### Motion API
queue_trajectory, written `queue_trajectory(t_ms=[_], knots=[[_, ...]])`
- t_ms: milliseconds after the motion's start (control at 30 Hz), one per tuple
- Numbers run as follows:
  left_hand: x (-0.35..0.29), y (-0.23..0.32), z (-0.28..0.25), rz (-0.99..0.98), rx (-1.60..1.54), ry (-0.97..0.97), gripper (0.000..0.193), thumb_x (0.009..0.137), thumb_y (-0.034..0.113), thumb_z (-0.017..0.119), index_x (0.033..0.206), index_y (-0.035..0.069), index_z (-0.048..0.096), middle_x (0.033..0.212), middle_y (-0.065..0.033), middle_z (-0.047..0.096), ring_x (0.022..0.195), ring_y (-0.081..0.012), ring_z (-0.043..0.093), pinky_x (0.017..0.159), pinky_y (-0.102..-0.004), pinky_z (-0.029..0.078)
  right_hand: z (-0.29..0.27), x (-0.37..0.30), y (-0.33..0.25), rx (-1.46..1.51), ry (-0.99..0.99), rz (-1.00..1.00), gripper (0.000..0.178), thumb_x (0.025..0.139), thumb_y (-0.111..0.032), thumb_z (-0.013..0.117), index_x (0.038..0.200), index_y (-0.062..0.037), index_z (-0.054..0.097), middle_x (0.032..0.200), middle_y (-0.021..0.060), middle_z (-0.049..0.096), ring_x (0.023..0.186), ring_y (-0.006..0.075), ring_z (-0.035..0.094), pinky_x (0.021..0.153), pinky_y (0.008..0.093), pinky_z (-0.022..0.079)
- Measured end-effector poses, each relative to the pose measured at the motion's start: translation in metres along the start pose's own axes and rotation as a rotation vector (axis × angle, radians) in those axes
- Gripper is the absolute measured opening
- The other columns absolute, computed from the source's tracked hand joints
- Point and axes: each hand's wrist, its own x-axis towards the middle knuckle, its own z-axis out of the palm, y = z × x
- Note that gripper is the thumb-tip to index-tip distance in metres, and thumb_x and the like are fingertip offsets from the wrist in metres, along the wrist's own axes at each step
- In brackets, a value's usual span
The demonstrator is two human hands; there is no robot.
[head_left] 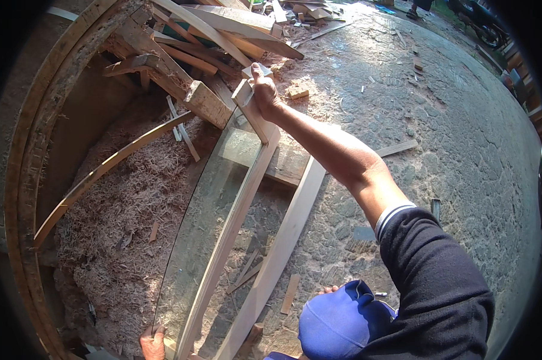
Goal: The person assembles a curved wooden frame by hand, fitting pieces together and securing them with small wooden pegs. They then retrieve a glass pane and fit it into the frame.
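A long wooden frame [227, 240] with a clear glass pane [208, 198] along its left side slants from upper middle to lower left. At its far end my right hand [265, 96] is closed around the frame's corner by the short crosspiece [250, 113], thumb up; a pale flat piece [257, 71] shows just beyond the hand. Down at the near end my left hand [152, 343] is closed on the lower corner, fingertips at the glass edge, partly cut off by the picture's rim. A pale planed board [283, 240] lies to the right, roughly alongside the frame.
Curled shavings [121, 252] heap on the left inside a curved wooden piece [28, 198]. A rough timber beam [208, 103] and stacked offcuts [235, 27] stand near the far end. My blue-clad knee [334, 321] is at lower middle. Cracked paving [463, 138] spreads right, with a motorcycle [484, 27] far off.
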Motion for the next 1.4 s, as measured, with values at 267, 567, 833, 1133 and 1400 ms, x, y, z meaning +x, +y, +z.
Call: queue_trajectory(t_ms=[267, 567, 833, 1133, 1400], knots=[[0.005, 0.003, 0.012, 0.211, -0.014, 0.117, 0.025, 0.095, 0.022, 0.065, 0.094, -0.002, 0.071, 0.079, -0.0074, 0.07, 0.072, -0.0161, 0.061, 0.067, -0.0341, 0.048, -0.013, -0.012, 0.012, -0.174, 0.178, -0.088, 0.079, 0.105, -0.062, 0.035, 0.089, 0.0094, 0.065, 0.082, 0.0267, 0.067, 0.085, 0.036, 0.064, 0.085, 0.0449, 0.047], [0.009, 0.004, 0.015, 0.202, -0.251, 0.119, 0.018, 0.092, 0.013, 0.066, 0.086, -0.005, 0.068, 0.075, -0.0038, 0.067, 0.068, -0.0106, 0.055, 0.064, -0.0299, 0.046, -0.02, -0.004, 0.011, -0.348, 0.053, -0.05, 0.085, 0.105, -0.069, 0.024, 0.091, 0.0026, 0.068, 0.083, 0.0205, 0.068, 0.083, 0.0302, 0.061, 0.084, 0.0452, 0.047], [-0.001, 0.006, 0.016, 0.336, -0.109, 0.18, 0.02, 0.092, 0.014, 0.07, 0.084, -0.005, 0.069, 0.071, -0.0035, 0.065, 0.066, -0.01, 0.054, 0.061, -0.03, 0.044, -0.02, -0.001, 0.005, -0.153, 0.065, 0.144, 0.078, 0.104, -0.068, 0.029, 0.111, -0.0004, 0.068, 0.109, 0.02, 0.068, 0.101, 0.029, 0.062, 0.09, 0.042, 0.047], [0.014, -0.006, 0.019, 0.257, -0.191, 0.167, 0.017, 0.094, 0.011, 0.067, 0.087, -0.005, 0.067, 0.077, -0.0039, 0.065, 0.07, -0.0113, 0.055, 0.066, -0.0302, 0.046, -0.019, 0.01, 0.039, -0.254, 0.157, -0.109, 0.058, 0.107, -0.046, 0.034, 0.107, 0.0039, 0.065, 0.097, 0.0235, 0.073, 0.091, 0.035, 0.071, 0.077, 0.0442, 0.051], [-0.006, 0.013, 0.027, 0.349, -0.05, 0.269, 0.023, 0.095, 0.017, 0.068, 0.1, -0.005, 0.069, 0.084, -0.0103, 0.067, 0.075, -0.0201, 0.059, 0.071, -0.0351, 0.048, -0.023, -0.01, 0.009, -0.212, 0.185, 0.092, 0.077, 0.103, -0.066, 0.033, 0.105, 0.0017, 0.069, 0.094, 0.0181, 0.073, 0.089, 0.0315, 0.067, 0.084, 0.0422, 0.05]])
